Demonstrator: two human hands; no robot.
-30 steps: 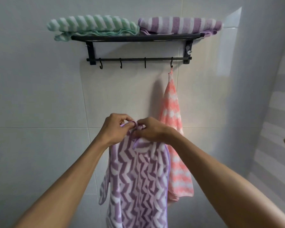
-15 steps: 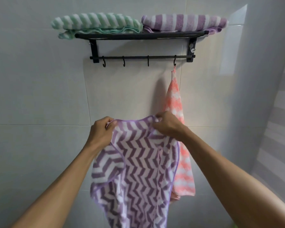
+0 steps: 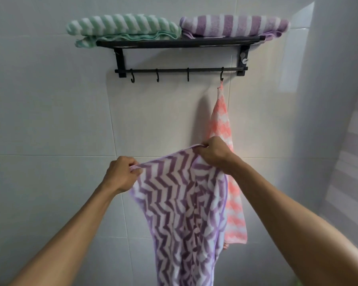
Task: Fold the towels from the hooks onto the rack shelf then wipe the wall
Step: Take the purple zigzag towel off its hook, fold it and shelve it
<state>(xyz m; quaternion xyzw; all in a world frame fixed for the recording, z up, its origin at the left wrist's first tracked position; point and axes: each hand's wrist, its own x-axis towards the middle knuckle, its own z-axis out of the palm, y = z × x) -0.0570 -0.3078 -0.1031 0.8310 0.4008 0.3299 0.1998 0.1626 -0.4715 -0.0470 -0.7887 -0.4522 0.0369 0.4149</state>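
A purple-and-white zigzag towel (image 3: 180, 207) hangs in front of the wall, stretched by its top edge between my hands. My left hand (image 3: 121, 175) pinches the left corner; my right hand (image 3: 213, 152) grips the right corner, a little higher. Behind it a pink-and-white towel (image 3: 222, 124) hangs from the rightmost hook (image 3: 222, 74). The black rack shelf (image 3: 180, 42) carries a folded green-striped towel (image 3: 122, 27) on the left and a folded purple-striped towel (image 3: 234, 25) on the right.
Three bare hooks (image 3: 157, 76) hang on the rail left of the pink towel. The white tiled wall (image 3: 50, 120) meets a side wall (image 3: 339, 100) at a corner on the right.
My hands have drawn apart, spreading the purple zigzag towel's top edge from a bunched pinch into a wide span. My right hand has risen slightly.
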